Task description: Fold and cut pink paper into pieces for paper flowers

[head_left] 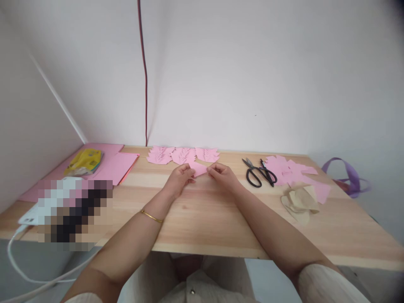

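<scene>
A long pale wooden tabletop (202, 219) fills the lower half of the frame, set against white walls. At its left end lie flat pink paper sheets (121, 166), with a yellow plastic packet (84, 162) resting on them. Toward the right edge sits a loose heap of pink paper offcuts (293, 170), and just below it a crumpled beige paper piece (299, 201). A pair of black-handled scissors (259, 172) lies between the heap and the hands. Along the back edge at centre, three folded pink paper shapes (183, 154) sit in a row, touching one another.

Just in front of that row, the left hand (180, 177) and the right hand (222, 173) meet over a small pink paper piece (198, 168). Each hand is nearly closed, its fingertips pinching one side of the piece, which lies low, at or just above the wood.

The paper looks thin, so an uneven pull between the two pinches could tear it or set a crease off line. The hands are also close to the finished row, and a stray knuckle could knock those shapes askew.
</scene>
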`<state>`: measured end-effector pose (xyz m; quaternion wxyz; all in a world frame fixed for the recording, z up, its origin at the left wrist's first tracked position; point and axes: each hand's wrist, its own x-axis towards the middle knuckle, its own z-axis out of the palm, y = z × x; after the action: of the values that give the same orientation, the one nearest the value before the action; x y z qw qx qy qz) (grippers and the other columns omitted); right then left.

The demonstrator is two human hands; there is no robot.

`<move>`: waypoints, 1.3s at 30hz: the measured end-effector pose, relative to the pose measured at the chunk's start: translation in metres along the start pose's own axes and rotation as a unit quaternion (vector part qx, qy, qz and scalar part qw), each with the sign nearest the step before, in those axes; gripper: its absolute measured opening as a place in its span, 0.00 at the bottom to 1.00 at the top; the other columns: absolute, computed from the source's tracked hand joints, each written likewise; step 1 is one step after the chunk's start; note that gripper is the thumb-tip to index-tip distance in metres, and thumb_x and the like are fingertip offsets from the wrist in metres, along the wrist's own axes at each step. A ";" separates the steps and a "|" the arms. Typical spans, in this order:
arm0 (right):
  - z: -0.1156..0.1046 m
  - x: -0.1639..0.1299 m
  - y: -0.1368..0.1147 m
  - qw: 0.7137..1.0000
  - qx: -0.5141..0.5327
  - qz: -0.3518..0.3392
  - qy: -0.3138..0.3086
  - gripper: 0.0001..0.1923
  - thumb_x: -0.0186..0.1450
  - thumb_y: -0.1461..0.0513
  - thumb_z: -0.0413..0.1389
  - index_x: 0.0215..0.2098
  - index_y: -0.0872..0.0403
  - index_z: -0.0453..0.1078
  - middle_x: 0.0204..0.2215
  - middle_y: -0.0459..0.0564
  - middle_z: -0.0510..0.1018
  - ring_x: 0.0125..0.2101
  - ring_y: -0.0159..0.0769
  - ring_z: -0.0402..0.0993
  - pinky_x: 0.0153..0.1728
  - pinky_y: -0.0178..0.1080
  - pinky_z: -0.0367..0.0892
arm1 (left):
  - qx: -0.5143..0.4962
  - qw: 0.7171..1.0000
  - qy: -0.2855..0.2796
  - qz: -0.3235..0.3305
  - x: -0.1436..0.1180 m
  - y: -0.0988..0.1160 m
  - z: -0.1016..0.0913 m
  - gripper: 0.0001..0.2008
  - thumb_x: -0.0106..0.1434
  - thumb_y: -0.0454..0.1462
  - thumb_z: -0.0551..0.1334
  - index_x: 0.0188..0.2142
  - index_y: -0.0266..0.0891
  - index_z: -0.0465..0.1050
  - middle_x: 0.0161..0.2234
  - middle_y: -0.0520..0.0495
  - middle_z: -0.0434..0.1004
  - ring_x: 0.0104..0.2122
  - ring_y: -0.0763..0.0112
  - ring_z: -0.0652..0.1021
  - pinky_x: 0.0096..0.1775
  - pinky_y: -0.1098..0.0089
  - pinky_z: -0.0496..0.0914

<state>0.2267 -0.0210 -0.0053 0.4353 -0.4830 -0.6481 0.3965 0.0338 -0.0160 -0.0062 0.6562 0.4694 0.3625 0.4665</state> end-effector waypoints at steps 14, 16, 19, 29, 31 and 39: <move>0.006 -0.003 0.000 0.999 -0.005 -0.019 -0.047 0.15 0.57 0.52 0.56 0.35 0.55 0.70 0.29 0.46 0.73 0.28 0.29 0.66 0.31 0.33 0.61 | 0.039 0.997 0.057 0.036 0.004 -0.003 -0.005 0.12 0.50 0.40 0.66 0.20 0.35 0.68 0.18 0.53 0.67 0.21 0.78 0.68 0.28 0.75 0.63; 0.006 -0.004 -0.004 0.998 -0.030 -0.014 -0.048 0.13 0.58 0.53 0.55 0.33 0.55 0.70 0.27 0.46 0.73 0.26 0.29 0.66 0.29 0.33 0.60 | 0.070 0.996 0.035 0.032 0.003 -0.004 -0.004 0.12 0.51 0.42 0.65 0.21 0.35 0.68 0.19 0.52 0.68 0.21 0.77 0.69 0.28 0.74 0.63; 0.005 -0.005 -0.007 0.993 -0.102 -0.001 -0.059 0.10 0.58 0.56 0.55 0.30 0.55 0.70 0.24 0.45 0.72 0.24 0.28 0.64 0.26 0.32 0.58 | 0.161 0.983 0.083 0.042 0.001 -0.001 -0.004 0.12 0.54 0.43 0.62 0.24 0.36 0.70 0.18 0.53 0.67 0.20 0.76 0.67 0.26 0.74 0.62; 0.003 -0.006 0.003 0.931 -0.348 -0.065 -0.090 0.07 0.58 0.62 0.57 0.36 0.54 0.69 0.34 0.49 0.73 0.33 0.32 0.67 0.35 0.34 0.56 | 0.554 0.793 -0.074 0.242 -0.004 -0.004 -0.003 0.07 0.58 0.33 0.58 0.33 0.40 0.75 0.33 0.46 0.76 0.36 0.67 0.73 0.41 0.66 0.66; 0.000 -0.004 0.000 0.919 -0.378 -0.066 -0.087 0.07 0.58 0.60 0.57 0.36 0.53 0.69 0.36 0.50 0.73 0.36 0.34 0.68 0.38 0.36 0.55 | 0.592 0.759 -0.123 0.243 -0.004 -0.007 -0.002 0.07 0.58 0.33 0.58 0.31 0.39 0.76 0.33 0.45 0.75 0.36 0.66 0.73 0.41 0.65 0.66; -0.009 -0.004 -0.011 0.914 -0.397 0.041 -0.071 0.06 0.57 0.63 0.52 0.32 0.52 0.70 0.31 0.46 0.77 0.32 0.33 0.69 0.36 0.37 0.53 | 0.626 0.740 -0.123 0.211 -0.004 -0.004 -0.001 0.06 0.56 0.36 0.61 0.33 0.40 0.76 0.36 0.43 0.74 0.38 0.62 0.72 0.41 0.63 0.65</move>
<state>0.2327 -0.0262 0.0073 0.1437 -0.6130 -0.7609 0.1569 0.0328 -0.0201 -0.0105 0.1382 0.8925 0.3802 0.1993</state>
